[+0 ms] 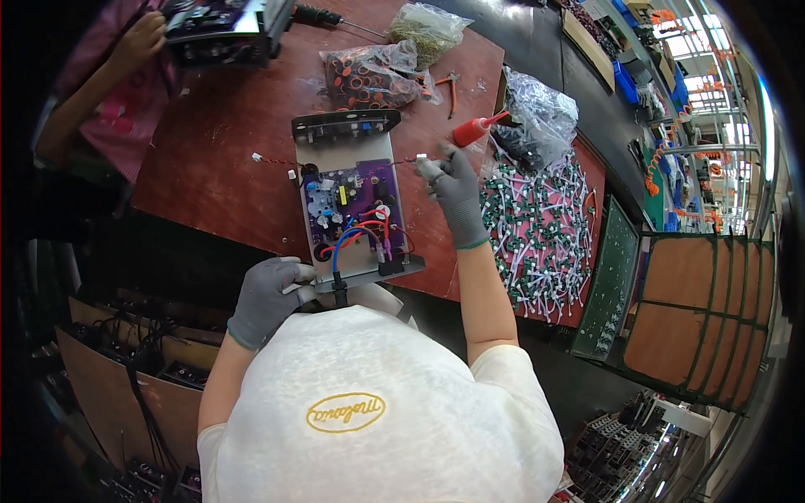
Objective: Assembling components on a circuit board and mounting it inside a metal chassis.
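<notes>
An open metal chassis (358, 268) lies before me on the red-brown table, with a purple circuit board (379, 178) inside and thick blue and red wires at its near end. My left hand (272, 298), in a grey glove, has its fingers curled at the near left corner of the chassis. Right of the board, my gloved right hand (457, 189) pinches a white wire connector (421, 158) on a twisted red-and-dark lead. A similar connector (257, 157) sticks out past the chassis's left side. A black cable (339, 289) leaves the near panel.
Beyond the chassis sit a bag of orange-and-black rings (365, 77), orange-handled pliers (453, 92) and a screwdriver (323, 17). A red bottle (471, 130) lies near my right hand, beside many small wired green boards (537, 235). At far left, another person's hand (144, 35) touches a similar unit (226, 33).
</notes>
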{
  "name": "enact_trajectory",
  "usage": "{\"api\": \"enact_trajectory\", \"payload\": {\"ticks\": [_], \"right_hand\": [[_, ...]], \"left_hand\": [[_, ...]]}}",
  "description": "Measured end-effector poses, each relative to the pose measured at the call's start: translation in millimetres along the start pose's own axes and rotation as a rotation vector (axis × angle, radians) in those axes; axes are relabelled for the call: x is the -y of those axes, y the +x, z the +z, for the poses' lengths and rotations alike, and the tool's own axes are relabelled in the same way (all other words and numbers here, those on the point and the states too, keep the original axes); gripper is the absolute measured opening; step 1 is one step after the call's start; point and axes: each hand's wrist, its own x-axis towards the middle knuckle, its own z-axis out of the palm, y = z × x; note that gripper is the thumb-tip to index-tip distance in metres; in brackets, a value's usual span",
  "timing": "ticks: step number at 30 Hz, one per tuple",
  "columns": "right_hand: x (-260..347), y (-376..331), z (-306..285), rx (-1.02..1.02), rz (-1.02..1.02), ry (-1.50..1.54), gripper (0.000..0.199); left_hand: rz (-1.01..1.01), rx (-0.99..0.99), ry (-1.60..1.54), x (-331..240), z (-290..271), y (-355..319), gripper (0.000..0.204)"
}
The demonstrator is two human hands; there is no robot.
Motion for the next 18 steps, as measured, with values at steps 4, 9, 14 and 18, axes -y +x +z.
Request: {"api": "enact_trajectory", "payload": {"ticks": [4, 9, 14, 18], "right_hand": [[-20, 17, -4, 0.282, 0.082, 0.336, 0.031], [13, 14, 29, 0.340, 0.098, 0.663, 0.021], [17, 16, 36, 0.228, 0.000, 0.348, 0.020], [2, 23, 45, 0.072, -0.252, -0.121, 0.019]], "left_hand": [[-0.050, 0.008, -0.041, -2, -1, 0, 0.023], [-0.011, 0.017, -0.025, 3, -1, 1, 0.023], [-0.019, 0.001, -0.054, -3, -1, 2, 0.023], [-0.022, -0.007, -0.073, -7, -3, 4, 0.024]]}}
